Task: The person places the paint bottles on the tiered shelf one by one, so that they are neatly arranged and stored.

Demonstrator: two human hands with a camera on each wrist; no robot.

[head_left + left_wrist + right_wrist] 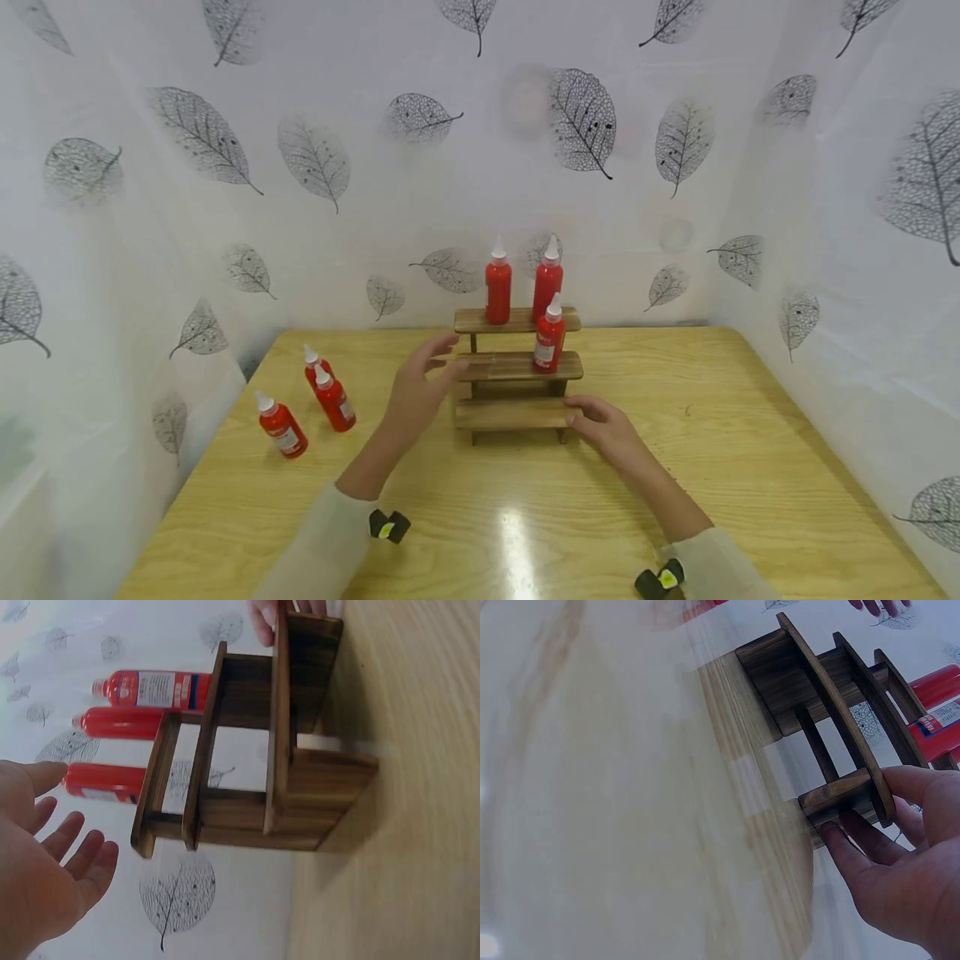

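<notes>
A three-step wooden display stand (517, 412) stands on the table. Two red squeeze bottles with white nozzle tips, one of them at the left (498, 292), stand on its top step; a third bottle (548, 343) is on the right of the middle step. My right hand (611, 433) holds the right end of the lowest step; in the right wrist view the thumb lies over the board and fingers (847, 851) reach beneath it. Beside the stand's left side, my left hand (416, 387) is raised with fingers apart and nothing in it.
Several more red bottles, one nearest the edge (283, 427), stand in a group on the left of the wooden table (480, 517). A white curtain with leaf prints (427, 192) hangs behind the table and along both sides.
</notes>
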